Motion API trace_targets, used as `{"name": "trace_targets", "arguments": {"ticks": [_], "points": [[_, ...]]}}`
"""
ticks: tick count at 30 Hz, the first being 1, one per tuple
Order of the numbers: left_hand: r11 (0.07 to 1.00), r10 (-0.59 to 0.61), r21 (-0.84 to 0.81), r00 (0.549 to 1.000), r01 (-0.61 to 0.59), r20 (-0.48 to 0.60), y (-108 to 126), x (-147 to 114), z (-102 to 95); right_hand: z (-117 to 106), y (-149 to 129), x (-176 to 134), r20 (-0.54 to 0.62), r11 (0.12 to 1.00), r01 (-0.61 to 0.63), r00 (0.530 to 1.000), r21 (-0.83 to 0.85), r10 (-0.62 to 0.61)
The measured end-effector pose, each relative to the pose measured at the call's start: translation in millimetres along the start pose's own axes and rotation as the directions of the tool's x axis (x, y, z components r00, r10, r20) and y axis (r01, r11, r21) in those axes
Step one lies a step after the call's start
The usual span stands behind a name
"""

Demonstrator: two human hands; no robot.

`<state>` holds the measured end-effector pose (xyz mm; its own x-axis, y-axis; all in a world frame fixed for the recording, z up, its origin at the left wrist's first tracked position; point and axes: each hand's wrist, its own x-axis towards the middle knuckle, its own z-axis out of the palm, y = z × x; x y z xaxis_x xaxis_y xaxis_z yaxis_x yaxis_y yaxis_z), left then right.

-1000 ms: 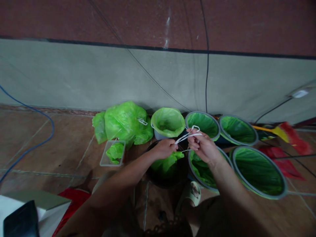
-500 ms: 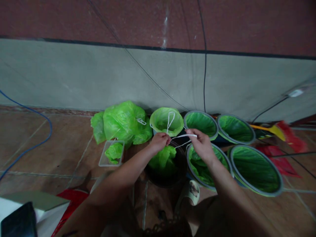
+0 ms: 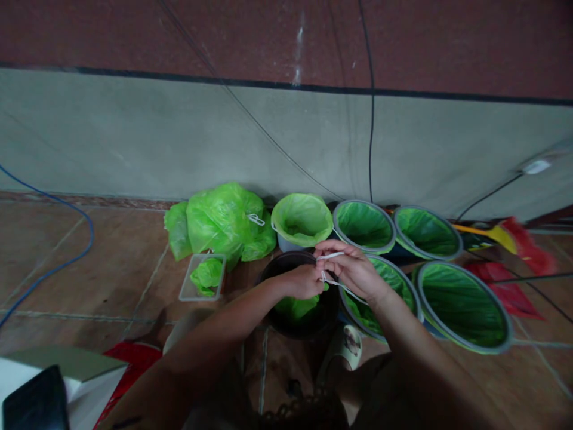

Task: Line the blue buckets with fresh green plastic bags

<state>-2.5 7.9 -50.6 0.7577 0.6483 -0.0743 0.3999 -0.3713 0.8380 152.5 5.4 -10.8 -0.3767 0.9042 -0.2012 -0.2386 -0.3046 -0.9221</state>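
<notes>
A dark round bin point(image 3: 278, 266) stands on the floor in front of me, with a green plastic bag point(image 3: 296, 307) crumpled inside it. Over the bin, my left hand point(image 3: 306, 282) is closed on a white drawstring point(image 3: 330, 256) where it meets a bit of green plastic. My right hand point(image 3: 356, 270), close beside the left, pinches another stretch of the same drawstring. One strand of it hangs in a loop below the right hand. The fingertips of my left hand are partly hidden.
Several bins with green liners point(image 3: 463, 307) stand to the right. Another lined bin point(image 3: 302, 218) is behind the hands. Stuffed green bags point(image 3: 224, 218) and a clear plastic box point(image 3: 185, 286) lie left. A red dustpan point(image 3: 505, 289) is far right; a blue cable point(image 3: 58, 200) crosses the floor.
My hands have come together over the bin, the left moving right and down. The drawstring, stretched between them before with a loop standing up, is now bunched at the fingers.
</notes>
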Motion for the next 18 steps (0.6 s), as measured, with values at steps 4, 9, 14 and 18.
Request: {"name": "trace_targets", "arguments": {"ticks": [4, 9, 14, 18], "points": [[0.988, -0.089, -0.125, 0.996, 0.09, 0.012, -1.1, 1.9, 2.9, -6.8, 9.0, 8.8, -0.103, 0.995, 0.064, 0.992, -0.081, -0.072], [0.94, -0.29, -0.229, 0.945, 0.251, -0.151, -15.2, 5.5, -4.1, -23.4, 30.0, 18.1, -0.23, 0.853, -0.063, 0.971, -0.517, -0.068], [0.905, -0.405, -0.244, 0.881, 0.348, -0.246, -25.0, 4.0, -16.0, -20.7, 30.5, 13.3, -0.069, 0.689, -0.073, 0.997, -0.721, 0.033], [0.906, -0.383, -0.286, 0.891, 0.311, -0.244, -25.7, 3.4, -15.7, -14.9, 25.3, 11.5, -0.056, 0.731, -0.082, 0.997, -0.677, 0.06]]}}
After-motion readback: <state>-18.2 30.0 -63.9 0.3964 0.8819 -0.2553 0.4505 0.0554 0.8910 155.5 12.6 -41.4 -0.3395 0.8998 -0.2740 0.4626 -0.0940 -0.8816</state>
